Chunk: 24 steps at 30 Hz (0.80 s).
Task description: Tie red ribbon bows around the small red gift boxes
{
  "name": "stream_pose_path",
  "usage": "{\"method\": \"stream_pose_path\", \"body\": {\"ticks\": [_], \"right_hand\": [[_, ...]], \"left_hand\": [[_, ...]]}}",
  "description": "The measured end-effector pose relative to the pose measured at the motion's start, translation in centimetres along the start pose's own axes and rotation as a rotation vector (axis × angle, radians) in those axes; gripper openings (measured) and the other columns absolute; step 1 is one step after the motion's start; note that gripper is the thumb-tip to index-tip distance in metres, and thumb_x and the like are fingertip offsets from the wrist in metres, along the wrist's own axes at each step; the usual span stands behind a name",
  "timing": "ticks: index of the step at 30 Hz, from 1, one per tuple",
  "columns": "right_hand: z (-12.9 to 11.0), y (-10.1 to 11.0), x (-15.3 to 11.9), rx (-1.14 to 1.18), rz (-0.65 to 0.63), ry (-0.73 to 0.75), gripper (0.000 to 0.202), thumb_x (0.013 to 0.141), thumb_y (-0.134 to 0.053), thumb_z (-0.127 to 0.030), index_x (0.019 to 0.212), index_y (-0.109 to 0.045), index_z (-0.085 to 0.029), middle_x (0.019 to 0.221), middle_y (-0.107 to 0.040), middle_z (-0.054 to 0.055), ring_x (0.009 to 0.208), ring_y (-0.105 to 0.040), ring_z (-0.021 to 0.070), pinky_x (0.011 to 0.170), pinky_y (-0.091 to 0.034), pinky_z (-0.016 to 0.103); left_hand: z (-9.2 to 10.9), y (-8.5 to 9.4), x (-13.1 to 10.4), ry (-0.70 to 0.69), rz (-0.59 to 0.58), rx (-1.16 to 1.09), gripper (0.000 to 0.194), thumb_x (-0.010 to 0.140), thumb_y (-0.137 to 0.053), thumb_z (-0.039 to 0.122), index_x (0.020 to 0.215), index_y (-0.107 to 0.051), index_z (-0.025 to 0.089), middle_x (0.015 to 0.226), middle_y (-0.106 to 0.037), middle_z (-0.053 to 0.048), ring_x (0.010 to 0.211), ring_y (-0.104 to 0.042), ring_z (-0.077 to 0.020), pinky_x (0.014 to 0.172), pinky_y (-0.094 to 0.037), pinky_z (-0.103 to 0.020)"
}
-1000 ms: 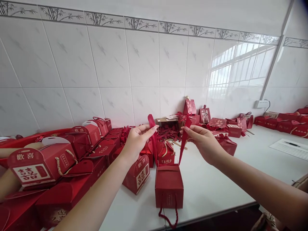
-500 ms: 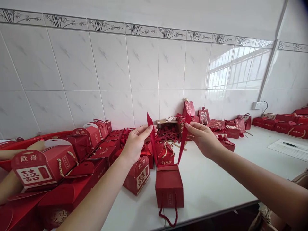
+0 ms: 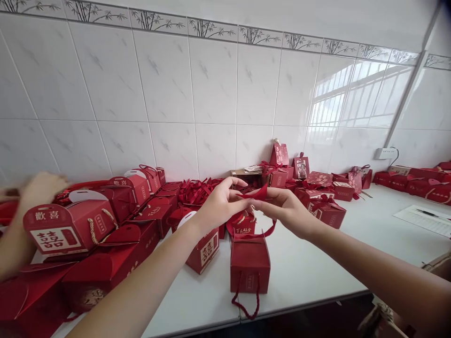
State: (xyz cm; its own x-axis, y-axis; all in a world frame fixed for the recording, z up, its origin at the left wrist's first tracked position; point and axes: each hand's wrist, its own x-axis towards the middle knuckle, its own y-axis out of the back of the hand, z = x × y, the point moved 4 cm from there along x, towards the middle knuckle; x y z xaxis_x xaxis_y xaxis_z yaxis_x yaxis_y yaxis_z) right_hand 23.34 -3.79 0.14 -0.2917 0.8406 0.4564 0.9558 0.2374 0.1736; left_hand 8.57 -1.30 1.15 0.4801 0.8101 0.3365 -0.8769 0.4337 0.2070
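Observation:
A small red gift box (image 3: 250,265) stands near the table's front edge, its dark red cord handle hanging down in front. From its top rises a red ribbon (image 3: 260,191), whose ends cross between my two hands. My left hand (image 3: 225,202) pinches the ribbon with thumb and fingers, just above the box. Opposite it, my right hand (image 3: 282,205) also grips the ribbon, the fingertips of both hands meeting. Part of the ribbon is hidden behind the fingers. A red box with a white label (image 3: 204,249) sits to the left of the gift box.
Stacked red boxes (image 3: 102,277) crowd the left side, where another person's hand (image 3: 44,188) is at work. A heap of red ribbons (image 3: 197,191) lies behind. More red boxes (image 3: 327,211) stand at the back right. A paper sheet with a pen (image 3: 423,218) lies far right.
My hands have come together, bringing the two upright ribbon ends across each other above the box. The other person's hand has moved up and back at the left.

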Motion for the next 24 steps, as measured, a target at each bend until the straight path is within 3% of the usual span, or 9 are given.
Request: {"method": "stream_pose_path", "body": {"ticks": [4, 7, 9, 12, 15, 18, 20, 22, 24], "right_hand": [[0.1, 0.2, -0.2, -0.109, 0.01, 0.031, 0.024, 0.081, -0.061, -0.04, 0.089, -0.072, -0.02, 0.061, -0.057, -0.001, 0.053, -0.047, 0.0105, 0.05, -0.04, 0.025], [0.0, 0.5, -0.1, -0.321, -0.082, 0.176, 0.02, 0.083, -0.058, -0.035, 0.091, -0.074, -0.025, 0.08, -0.068, 0.004, 0.073, -0.06, 0.0175, 0.066, -0.05, 0.031], [-0.1, 0.7, -0.1, -0.498, -0.116, 0.295, 0.022, 0.086, -0.054, -0.03, 0.096, -0.074, -0.029, 0.094, -0.07, 0.005, 0.086, -0.062, 0.0214, 0.077, -0.05, 0.036], [-0.1, 0.7, -0.2, -0.724, -0.076, 0.388, 0.027, 0.087, -0.052, -0.025, 0.102, -0.073, -0.032, 0.1, -0.071, 0.004, 0.092, -0.062, 0.0239, 0.085, -0.046, 0.041], [0.1, 0.3, -0.3, -0.712, 0.003, 0.386, 0.025, 0.085, -0.054, -0.026, 0.102, -0.073, -0.033, 0.105, -0.07, 0.003, 0.097, -0.063, 0.0247, 0.087, -0.046, 0.041], [1.0, 1.1, -0.7, -0.537, 0.191, 0.247, 0.023, 0.084, -0.056, -0.035, 0.1, -0.073, -0.031, 0.104, -0.071, 0.002, 0.098, -0.064, 0.0254, 0.082, -0.049, 0.037], [2.3, 2.8, -1.3, -0.533, 0.315, 0.07, 0.024, 0.083, -0.056, -0.04, 0.09, -0.075, -0.027, 0.091, -0.073, 0.004, 0.087, -0.066, 0.0265, 0.072, -0.05, 0.036], [3.8, 4.9, -2.3, -0.668, 0.32, -0.131, 0.026, 0.08, -0.056, -0.041, 0.073, -0.073, -0.023, 0.073, -0.072, 0.005, 0.071, -0.064, 0.0253, 0.06, -0.046, 0.034], [5.5, 7.2, -3.7, -0.877, 0.207, -0.327, 0.024, 0.077, -0.057, -0.035, 0.058, -0.065, -0.021, 0.061, -0.067, 0.005, 0.059, -0.06, 0.0227, 0.054, -0.04, 0.033]], "left_hand": [[-0.6, 0.2, -0.1, 0.02, -0.029, -0.042, 0.033, 0.073, -0.067, 0.021, 0.101, -0.051, 0.021, 0.072, -0.066, 0.001, 0.072, -0.062, -0.0147, 0.068, -0.044, -0.026], [-1.1, 0.7, -0.1, 0.052, -0.004, -0.133, 0.029, 0.072, -0.062, 0.016, 0.1, -0.054, 0.019, 0.068, -0.062, 0.003, 0.067, -0.06, -0.0131, 0.067, -0.043, -0.026], [-1.4, 0.9, 0.1, 0.076, 0.014, -0.214, 0.028, 0.071, -0.062, 0.014, 0.098, -0.055, 0.018, 0.067, -0.06, 0.003, 0.065, -0.059, -0.0124, 0.065, -0.043, -0.026], [-1.8, 0.6, 0.1, 0.11, 0.01, -0.298, 0.025, 0.073, -0.063, 0.018, 0.097, -0.056, 0.017, 0.07, -0.063, 0.001, 0.069, -0.061, -0.0136, 0.066, -0.044, -0.026], [-1.7, 0.4, 0.0, 0.04, 0.062, -0.237, 0.025, 0.077, -0.063, 0.026, 0.099, -0.058, 0.016, 0.072, -0.063, -0.002, 0.072, -0.062, -0.0155, 0.068, -0.045, -0.027], [-1.2, 1.2, -0.6, -0.089, 0.218, 0.024, 0.027, 0.076, -0.064, 0.033, 0.098, -0.059, 0.018, 0.064, -0.058, 0.002, 0.061, -0.055, -0.0133, 0.06, -0.04, -0.025], [-1.2, 2.6, -1.3, -0.166, 0.353, 0.225, 0.019, 0.074, -0.065, 0.03, 0.089, -0.058, 0.021, 0.056, -0.051, 0.006, 0.052, -0.046, -0.011, 0.055, -0.035, -0.023], [-1.6, 4.5, -2.2, -0.233, 0.445, 0.43, 0.01, 0.071, -0.063, 0.022, 0.078, -0.055, 0.022, 0.051, -0.04, 0.008, 0.047, -0.039, -0.0098, 0.054, -0.033, -0.022], [-2.8, 6.5, -3.4, -0.241, 0.42, 0.665, 0.012, 0.069, -0.057, 0.013, 0.074, -0.055, 0.023, 0.049, -0.035, 0.009, 0.046, -0.035, -0.0102, 0.054, -0.032, -0.021]]}}
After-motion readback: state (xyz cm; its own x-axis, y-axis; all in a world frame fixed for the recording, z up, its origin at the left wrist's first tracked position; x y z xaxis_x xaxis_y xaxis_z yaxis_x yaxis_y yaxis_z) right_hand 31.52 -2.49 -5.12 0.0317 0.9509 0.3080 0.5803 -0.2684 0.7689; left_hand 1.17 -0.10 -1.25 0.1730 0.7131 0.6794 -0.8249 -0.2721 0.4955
